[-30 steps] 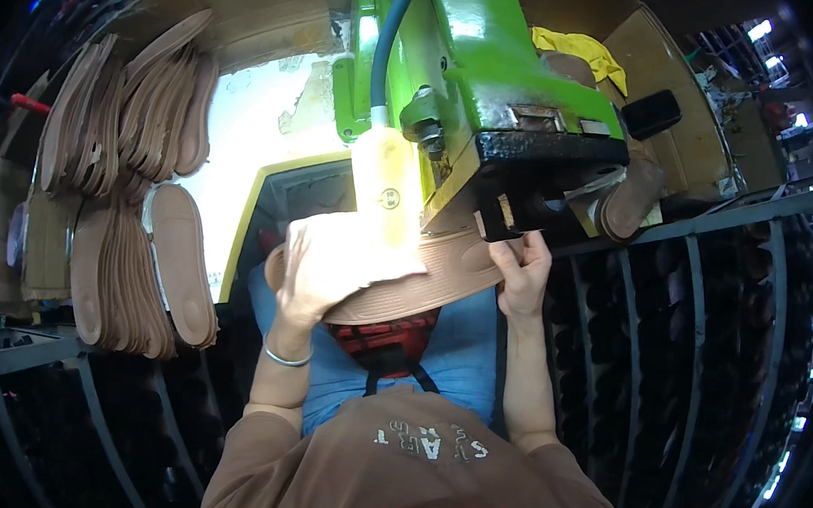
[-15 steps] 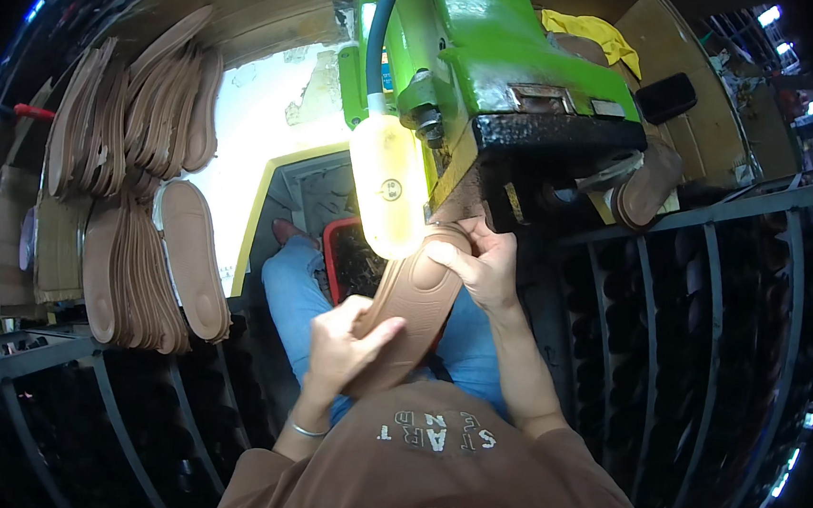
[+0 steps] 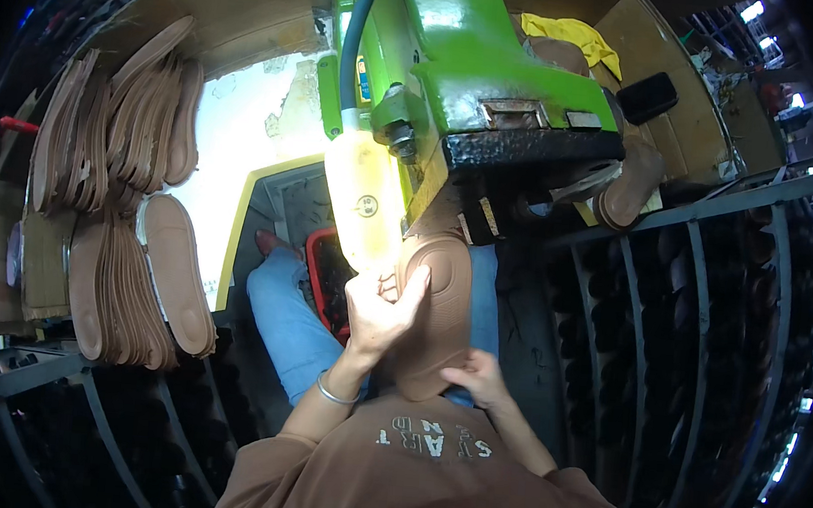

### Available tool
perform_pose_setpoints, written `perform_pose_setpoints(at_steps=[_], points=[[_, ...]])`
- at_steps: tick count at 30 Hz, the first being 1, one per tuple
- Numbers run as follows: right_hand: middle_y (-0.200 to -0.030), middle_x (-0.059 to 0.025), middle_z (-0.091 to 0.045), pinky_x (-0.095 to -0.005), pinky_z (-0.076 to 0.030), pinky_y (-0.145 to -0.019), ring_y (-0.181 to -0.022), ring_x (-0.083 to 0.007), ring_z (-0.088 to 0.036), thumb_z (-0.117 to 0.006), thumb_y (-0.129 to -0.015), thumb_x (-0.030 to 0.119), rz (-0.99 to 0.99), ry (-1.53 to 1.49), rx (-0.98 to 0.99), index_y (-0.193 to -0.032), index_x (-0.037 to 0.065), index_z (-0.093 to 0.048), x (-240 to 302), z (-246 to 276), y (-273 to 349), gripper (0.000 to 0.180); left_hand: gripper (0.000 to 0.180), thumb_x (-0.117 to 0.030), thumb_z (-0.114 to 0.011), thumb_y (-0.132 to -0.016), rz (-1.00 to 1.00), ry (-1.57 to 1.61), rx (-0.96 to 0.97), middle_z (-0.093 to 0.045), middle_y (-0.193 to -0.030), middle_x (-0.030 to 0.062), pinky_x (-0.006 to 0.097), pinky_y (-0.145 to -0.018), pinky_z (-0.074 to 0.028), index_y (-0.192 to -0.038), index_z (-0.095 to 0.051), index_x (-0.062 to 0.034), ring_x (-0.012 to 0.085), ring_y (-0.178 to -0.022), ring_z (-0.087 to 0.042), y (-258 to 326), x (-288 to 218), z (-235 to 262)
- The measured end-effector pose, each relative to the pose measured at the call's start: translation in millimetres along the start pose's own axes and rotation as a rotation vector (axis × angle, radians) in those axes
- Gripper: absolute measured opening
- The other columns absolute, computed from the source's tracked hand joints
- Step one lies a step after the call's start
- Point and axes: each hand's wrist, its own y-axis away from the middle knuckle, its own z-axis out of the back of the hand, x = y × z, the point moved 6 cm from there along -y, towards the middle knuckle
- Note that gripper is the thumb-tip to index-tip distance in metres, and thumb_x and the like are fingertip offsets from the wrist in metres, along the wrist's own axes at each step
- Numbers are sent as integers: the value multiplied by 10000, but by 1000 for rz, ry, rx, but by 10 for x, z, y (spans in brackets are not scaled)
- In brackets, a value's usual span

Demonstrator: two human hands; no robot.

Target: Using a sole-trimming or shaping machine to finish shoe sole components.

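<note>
Change: brown sole now upright under green machine, turned from its earlier slant.
Left hand: grips sole's left edge.
Right hand: grips its near end.
Hidden: sole's far tip.

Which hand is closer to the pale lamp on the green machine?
Left. The left hand holds the brown sole just below the lamp; the right hand holds the sole's lower end, farther away.

This is a shoe-making workshop or small factory. A heavy green machine with a hose stands over the seated worker, stacks of brown shoe soles lie lined up on a bench to the left, and dark metal racks to the right hold rows of shoes. Cardboard sheets and a yellow rag lie behind the machine.
</note>
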Motion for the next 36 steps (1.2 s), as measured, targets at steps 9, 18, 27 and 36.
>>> perform_pose_setpoints(at_steps=[9, 18, 27, 36], points=[[-880, -65, -619, -222, -477, -700, -776, -100, -596, -668, -791, 37, 551, 114, -433, -983, -21, -560, 1593, 803, 229, 227, 330, 18, -661, -794, 116, 220, 109, -627, -970, 102, 233, -728, -502, -1093, -524, 48, 103, -831, -605, -73, -284, -66], [-890, -79, -645, -224, -507, -714, -782, -111, -621, -687, -780, 3, 557, 118, -263, -966, -13, -572, 2364, 239, -390, 219, 301, -27, -699, -740, 33, 164, 96, -624, -879, 64, 230, -684, -469, -1015, -597, 40, 116, -733, -572, -132, -234, 537], [-949, -81, -625, -240, -496, -772, -864, -118, -611, -719, -702, -57, 527, 50, -75, -1037, 0, -547, 2135, -672, -673, 380, 291, -58, -659, -732, 224, 261, -68, -609, -912, 79, 231, -749, -444, -981, -526, 14, 109, -800, -567, 412, -5, 1447], [-994, -127, -640, -283, -521, -788, -867, -166, -637, -736, -666, -82, 689, 113, 30, -1093, -61, -552, 2033, -1282, -828, 465, 276, -40, -744, -739, 367, 143, -164, -649, -894, 104, 252, -733, -499, -877, -505, -28, 109, -795, -609, 1301, 209, 1363]])
